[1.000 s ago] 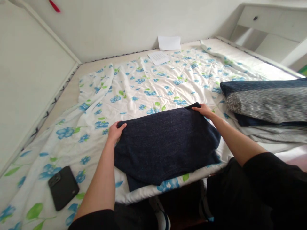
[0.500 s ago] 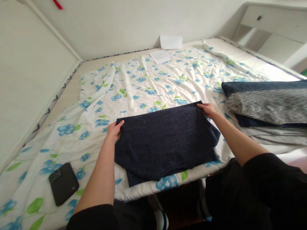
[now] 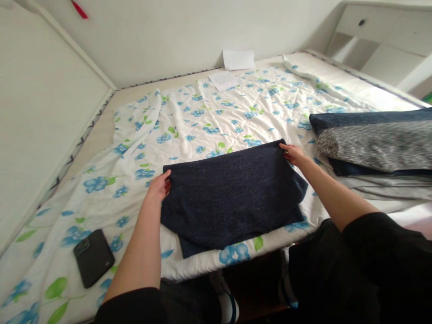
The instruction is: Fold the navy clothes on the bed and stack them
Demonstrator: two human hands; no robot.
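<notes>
A dark navy sweater (image 3: pixel 232 198) lies folded near the front edge of the bed, its ribbed neckline toward me. At its far left corner is my left hand (image 3: pixel 159 185), thumb on top and the other fingers curled at the edge. My right hand (image 3: pixel 291 154) pinches the far right corner between thumb and fingers. The far edge between both hands runs fairly straight, slanting up to the right. Fingertips under the cloth are partly hidden.
The bed carries a white sheet with blue flowers (image 3: pixel 189 130). A black phone (image 3: pixel 94 258) lies at the left. Folded clothes (image 3: pixel 374 144) are stacked at the right. Papers (image 3: pixel 224 80) rest by the back wall, and a white cabinet (image 3: pixel 384 45) stands at the far right.
The sweater and both hands have hardly moved. My left fingers sit slightly differently at the corner, and the camera view has shifted a little.
</notes>
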